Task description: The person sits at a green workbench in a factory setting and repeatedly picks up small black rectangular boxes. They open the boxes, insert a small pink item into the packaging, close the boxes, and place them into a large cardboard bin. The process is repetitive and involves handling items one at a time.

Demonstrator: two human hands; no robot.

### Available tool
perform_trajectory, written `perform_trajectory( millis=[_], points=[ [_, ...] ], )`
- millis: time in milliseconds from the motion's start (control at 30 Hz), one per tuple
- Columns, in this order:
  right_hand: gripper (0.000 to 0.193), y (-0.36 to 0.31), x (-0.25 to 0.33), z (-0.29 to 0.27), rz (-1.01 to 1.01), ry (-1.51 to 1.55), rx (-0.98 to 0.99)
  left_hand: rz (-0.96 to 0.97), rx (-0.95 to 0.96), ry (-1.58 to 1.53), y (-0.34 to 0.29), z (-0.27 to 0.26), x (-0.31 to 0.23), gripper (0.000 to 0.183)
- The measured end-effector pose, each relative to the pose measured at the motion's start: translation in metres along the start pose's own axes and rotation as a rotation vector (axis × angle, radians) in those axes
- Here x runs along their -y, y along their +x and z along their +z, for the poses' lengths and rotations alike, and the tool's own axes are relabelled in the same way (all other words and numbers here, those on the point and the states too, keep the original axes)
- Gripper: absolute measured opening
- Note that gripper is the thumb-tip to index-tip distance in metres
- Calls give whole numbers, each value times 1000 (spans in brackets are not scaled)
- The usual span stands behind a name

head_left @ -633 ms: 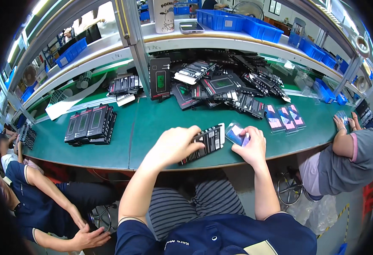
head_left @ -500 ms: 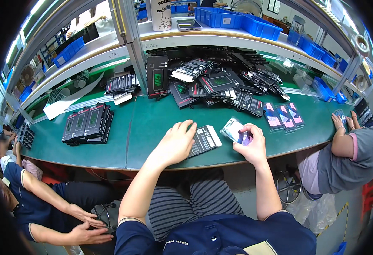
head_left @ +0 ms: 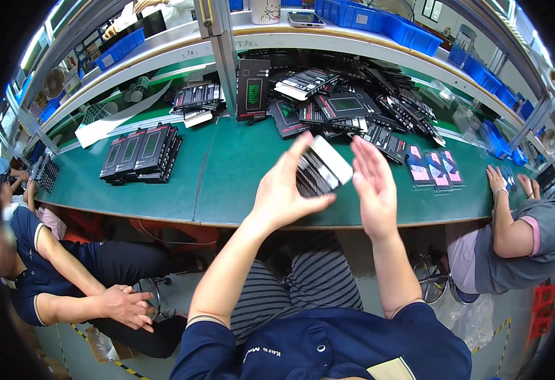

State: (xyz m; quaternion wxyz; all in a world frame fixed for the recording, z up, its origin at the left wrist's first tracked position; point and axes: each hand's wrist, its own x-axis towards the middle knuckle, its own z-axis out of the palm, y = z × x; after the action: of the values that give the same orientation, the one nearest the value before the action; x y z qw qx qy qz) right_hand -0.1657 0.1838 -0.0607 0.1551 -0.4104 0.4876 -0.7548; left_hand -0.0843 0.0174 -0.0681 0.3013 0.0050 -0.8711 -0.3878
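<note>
Head cam, clock dirs taken from the held box: L hand (head_left: 283, 190) at abt 8 o'clock grips the black box w/ white end (head_left: 332, 166), thumb along the near edge, fingers behind; box is tilted, its print blurred, over the near-middle of the green bench (head_left: 245, 174). R hand (head_left: 377, 189) at approx 4 o'clock has fingers straight & thumb apart, palm turned twd the box, v. close; can't tell if it touches. At 3 o'clock, 3 flat clear packs (head_left: 439, 170), pink & dark, lie side by side. Big messy pile of black boxes (head_left: 347, 106) at 1 o'clock, w/ one box stood upright (head_left: 253, 88) nr 11. Smaller heap of boxes (head_left: 196, 98) at 10; neat stack of boxes (head_left: 139, 152) at 9. Phone (head_left: 306, 19) on the shelf at 12, blue bins (head_left: 410, 33) up there at 1. Co-worker's clasped hands (head_left: 128, 307) at abt 8, well off the bench; 2nd co-worker (head_left: 530, 234) sits btwn 3 & 4, one hand on the bench.
</note>
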Motion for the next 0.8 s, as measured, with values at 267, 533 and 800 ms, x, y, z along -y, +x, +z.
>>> perform_trajectory(
  millis=[267, 533, 800],
  points=[
    [20, 16, -20, 44, -287, -262, -248, -96, -390, -939, 1, 19, -9, 23],
    [12, 14, -20, 49, -167, 213, -309, -87, -396, -1004, 2, 12, -15, 17],
    [42, -3, -60, 29, -452, -368, -175, -76, -408, -703, -8, 12, 10, 30]
  ],
)
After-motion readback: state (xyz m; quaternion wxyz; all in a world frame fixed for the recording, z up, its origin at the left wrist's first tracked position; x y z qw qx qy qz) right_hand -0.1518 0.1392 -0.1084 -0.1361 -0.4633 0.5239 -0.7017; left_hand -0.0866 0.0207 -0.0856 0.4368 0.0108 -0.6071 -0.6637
